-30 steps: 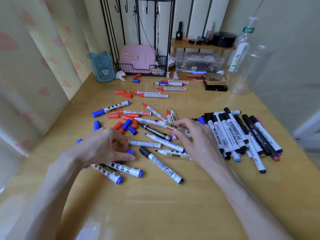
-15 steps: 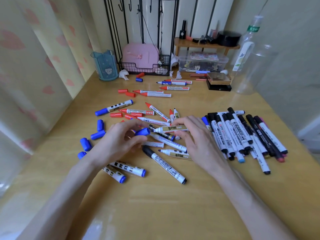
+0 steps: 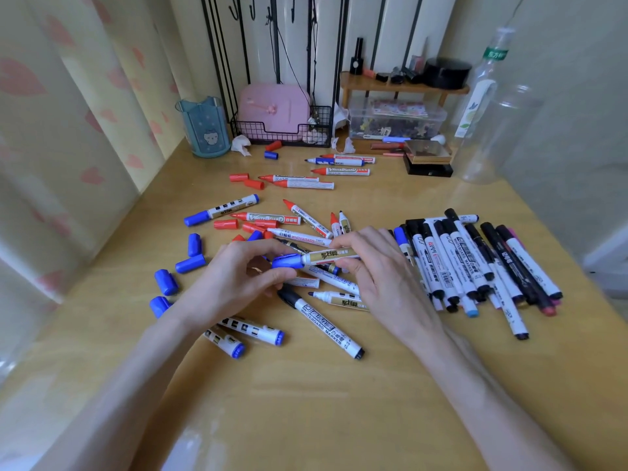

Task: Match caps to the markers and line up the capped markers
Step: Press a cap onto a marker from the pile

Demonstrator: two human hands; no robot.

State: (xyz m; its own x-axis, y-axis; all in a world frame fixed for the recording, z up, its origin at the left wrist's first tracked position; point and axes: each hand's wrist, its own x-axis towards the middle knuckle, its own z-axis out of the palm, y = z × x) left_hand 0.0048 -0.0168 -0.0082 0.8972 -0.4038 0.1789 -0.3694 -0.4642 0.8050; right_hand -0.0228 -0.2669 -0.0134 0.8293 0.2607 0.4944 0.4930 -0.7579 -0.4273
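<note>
Nearest on the wooden counter [image 3: 306, 413], two bare forearms reach forward. Just ahead of them lie a black-capped whiteboard marker [image 3: 323, 322] and, beside the left wrist, two blue-ended markers [image 3: 251, 333]. Above the loose pile, the left hand [image 3: 234, 280] pinches a blue cap [image 3: 287, 261] between thumb and fingers. The right hand [image 3: 384, 277] grips the barrel of a gold-labelled marker [image 3: 331, 257], held level. Cap and marker meet end to end, though how far the cap is seated cannot be told. Loose blue caps [image 3: 190, 265] lie left of the hands, and a row of capped markers [image 3: 472, 266] lies side by side to the right. Farther back are red caps [image 3: 238, 177] and uncapped red markers [image 3: 306, 183], then a blue pen cup [image 3: 204, 130], a wire basket [image 3: 278, 132] and a clear bottle [image 3: 489, 130].
</note>
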